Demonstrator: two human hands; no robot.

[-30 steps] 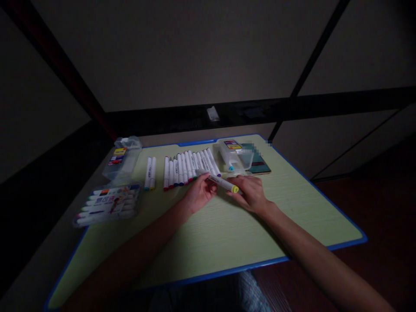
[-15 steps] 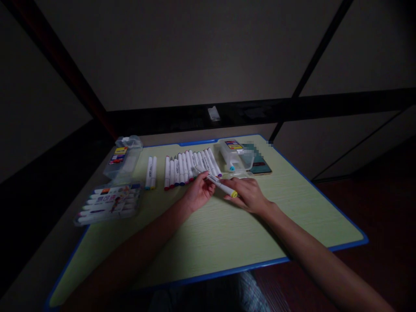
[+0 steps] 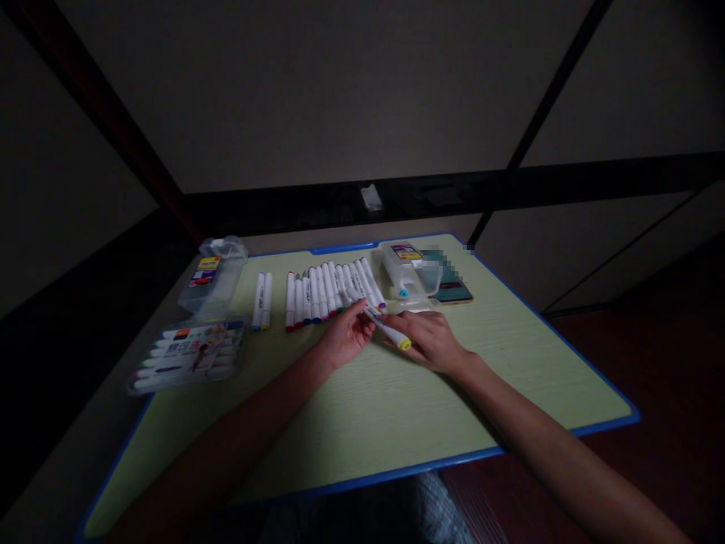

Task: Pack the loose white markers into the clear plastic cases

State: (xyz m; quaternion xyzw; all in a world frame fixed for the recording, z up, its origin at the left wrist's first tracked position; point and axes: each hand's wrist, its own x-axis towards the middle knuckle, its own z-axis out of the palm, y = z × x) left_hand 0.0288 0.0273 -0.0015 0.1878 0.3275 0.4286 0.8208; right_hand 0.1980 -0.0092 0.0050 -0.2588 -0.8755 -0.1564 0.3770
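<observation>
head — marker (image 3: 393, 332) (yellow-ended) in left fingers (image 3: 365, 329) and right fingers (image 3: 408, 323)

I count my 2 hands (image 3: 347, 338) (image 3: 433, 340), 1 held marker (image 3: 394, 333), 2 paired markers (image 3: 259, 302), at least 10 row markers (image 3: 316, 295), 3 plastic cases (image 3: 186, 360) (image 3: 223, 283) (image 3: 399, 266), 1 phone (image 3: 456, 292).

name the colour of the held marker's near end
The marker's near end is yellow in the head view.

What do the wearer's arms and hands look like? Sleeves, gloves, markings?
Left hand and right hand: both bare, no gloves. Left forearm and right forearm: slim, tapering to the wrist, no sleeve in view. I see no watch, bracelet or marking, but the light is dim, especially over the left forearm.
</observation>
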